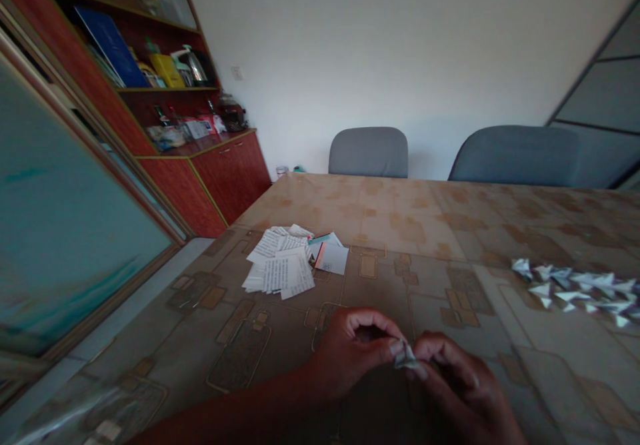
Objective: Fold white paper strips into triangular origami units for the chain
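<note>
Between my two hands is a small folded piece of paper (406, 357), whitish with dark marks, held just above the near part of the table. My left hand (353, 345) pinches its left side between thumb and index finger. On the other side, the fingertips of my right hand (457, 375) are closed on its right edge. A loose pile of printed paper pieces (287, 268) lies beyond my left hand. Far to the right stand several small folded paper shapes (575, 288), grouped in rows, pointed and white.
The table (380, 212) has a patterned brown cover. Two grey chairs (369, 152) stand at its far side against the wall. At the left are a red-brown cabinet (230, 182) holding bottles, a kettle (195, 66) and a blue folder (113, 45), and a sliding glass door (65, 218).
</note>
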`<act>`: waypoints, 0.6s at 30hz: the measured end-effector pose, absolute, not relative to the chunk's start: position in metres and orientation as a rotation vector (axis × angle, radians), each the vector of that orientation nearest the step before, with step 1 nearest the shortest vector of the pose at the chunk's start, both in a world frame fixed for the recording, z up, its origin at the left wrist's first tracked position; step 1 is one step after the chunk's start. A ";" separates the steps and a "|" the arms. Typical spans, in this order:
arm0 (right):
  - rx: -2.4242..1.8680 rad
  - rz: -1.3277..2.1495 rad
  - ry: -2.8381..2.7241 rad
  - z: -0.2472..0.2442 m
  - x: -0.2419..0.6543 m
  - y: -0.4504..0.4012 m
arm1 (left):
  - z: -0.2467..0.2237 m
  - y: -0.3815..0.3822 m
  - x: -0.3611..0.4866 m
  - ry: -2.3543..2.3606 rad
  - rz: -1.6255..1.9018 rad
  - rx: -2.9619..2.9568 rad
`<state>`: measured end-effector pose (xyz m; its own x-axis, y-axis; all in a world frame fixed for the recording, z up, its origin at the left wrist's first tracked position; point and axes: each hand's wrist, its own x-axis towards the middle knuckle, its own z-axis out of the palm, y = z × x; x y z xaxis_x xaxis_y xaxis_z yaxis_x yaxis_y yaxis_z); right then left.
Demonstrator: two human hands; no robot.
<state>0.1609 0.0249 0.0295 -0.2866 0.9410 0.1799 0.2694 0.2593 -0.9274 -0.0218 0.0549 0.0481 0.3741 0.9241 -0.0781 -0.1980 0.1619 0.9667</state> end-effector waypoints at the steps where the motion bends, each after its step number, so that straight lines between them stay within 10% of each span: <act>1: -1.114 1.110 -1.694 0.028 0.161 0.025 | 0.047 0.055 -0.022 0.819 0.951 1.105; 18: -0.982 1.512 -1.373 0.028 0.162 0.030 | 0.045 0.051 -0.024 0.773 1.096 1.216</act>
